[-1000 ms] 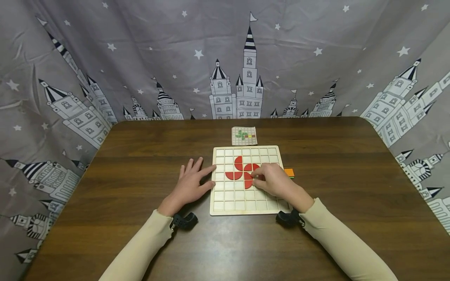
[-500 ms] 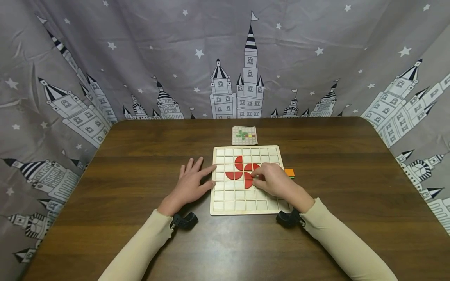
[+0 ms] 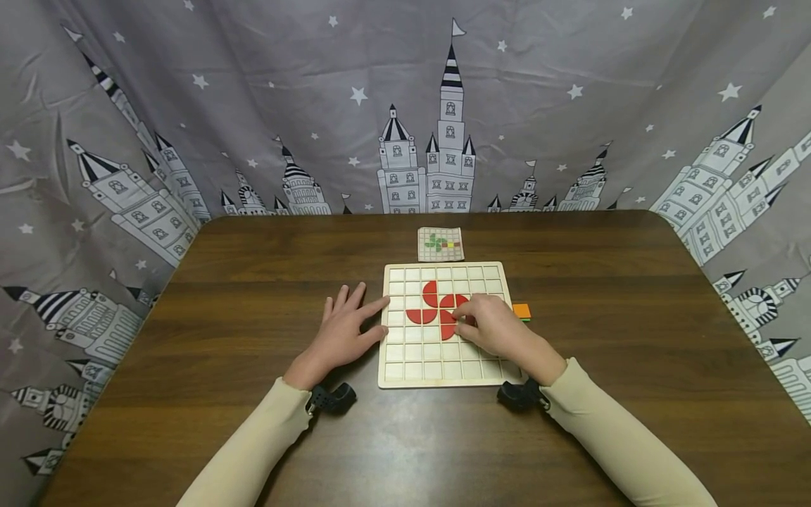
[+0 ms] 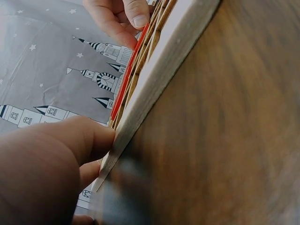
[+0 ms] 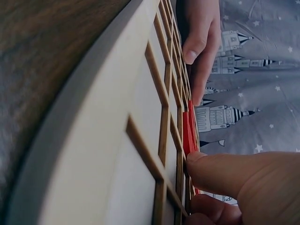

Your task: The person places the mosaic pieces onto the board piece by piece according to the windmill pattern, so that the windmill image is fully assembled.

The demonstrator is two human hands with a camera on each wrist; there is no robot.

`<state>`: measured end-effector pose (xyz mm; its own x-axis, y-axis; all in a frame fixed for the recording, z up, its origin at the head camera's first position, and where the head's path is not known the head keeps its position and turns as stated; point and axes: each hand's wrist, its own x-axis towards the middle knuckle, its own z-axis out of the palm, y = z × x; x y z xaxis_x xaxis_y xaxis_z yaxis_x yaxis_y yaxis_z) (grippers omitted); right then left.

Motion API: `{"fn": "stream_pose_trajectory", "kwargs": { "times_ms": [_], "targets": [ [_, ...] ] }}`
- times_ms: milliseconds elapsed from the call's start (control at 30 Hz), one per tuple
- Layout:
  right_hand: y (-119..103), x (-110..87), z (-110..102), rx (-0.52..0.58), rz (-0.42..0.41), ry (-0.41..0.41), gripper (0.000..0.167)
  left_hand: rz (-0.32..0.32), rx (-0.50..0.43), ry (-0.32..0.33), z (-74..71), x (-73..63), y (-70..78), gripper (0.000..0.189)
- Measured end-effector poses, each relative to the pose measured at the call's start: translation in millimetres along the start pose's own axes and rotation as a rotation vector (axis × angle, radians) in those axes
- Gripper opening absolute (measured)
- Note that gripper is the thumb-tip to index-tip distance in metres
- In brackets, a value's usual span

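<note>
A pale wooden grid board [image 3: 415, 370] lies on the table in the head view. Red quarter-circle tiles [image 3: 429, 317] form a pinwheel in its middle cells. My right hand [image 3: 497, 325] is bent over the pinwheel's lower right, thumb and forefinger pinching at a red tile [image 3: 448, 331] whose edge they partly cover. In the right wrist view, the thumb [image 5: 215, 171] touches red. At the board's left edge my left hand [image 3: 341, 331] rests with spread fingers, forefinger and thumb touching the rim. The left wrist view shows that thumb [image 4: 89, 136] against the board's side.
Behind the board lies a small pattern card [image 3: 440, 245] with a green pinwheel and a short coloured row. Orange square tiles [image 3: 522, 311], with green beneath, sit at the board's right edge. A grey castle-print curtain [image 3: 285, 105] hangs behind the brown table [image 3: 253, 282].
</note>
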<state>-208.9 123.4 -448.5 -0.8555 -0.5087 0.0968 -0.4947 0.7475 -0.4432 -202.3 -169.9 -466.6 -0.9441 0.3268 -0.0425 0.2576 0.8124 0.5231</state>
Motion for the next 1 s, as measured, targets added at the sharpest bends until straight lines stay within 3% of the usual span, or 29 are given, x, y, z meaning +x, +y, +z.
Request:
{"fn": "stream_pose_trajectory", "kwargs": {
  "times_ms": [767, 900, 1000],
  "targets": [
    [-0.8, 2.0, 0.1, 0.002, -0.015, 0.008, 0.017, -0.001, -0.004, 0.008, -0.6, -0.3, -0.9, 0.056],
    [3.4, 0.2, -6.8, 0.019, -0.012, 0.007, 0.019, 0.004, -0.005, 0.010, -0.3, 0.0, -0.7, 0.056],
    [10.8, -3.9, -18.1, 0.037, 0.008, 0.057, 0.021, 0.006, -0.008, 0.005, 0.1, 0.3, -0.5, 0.056]
  ]
}}
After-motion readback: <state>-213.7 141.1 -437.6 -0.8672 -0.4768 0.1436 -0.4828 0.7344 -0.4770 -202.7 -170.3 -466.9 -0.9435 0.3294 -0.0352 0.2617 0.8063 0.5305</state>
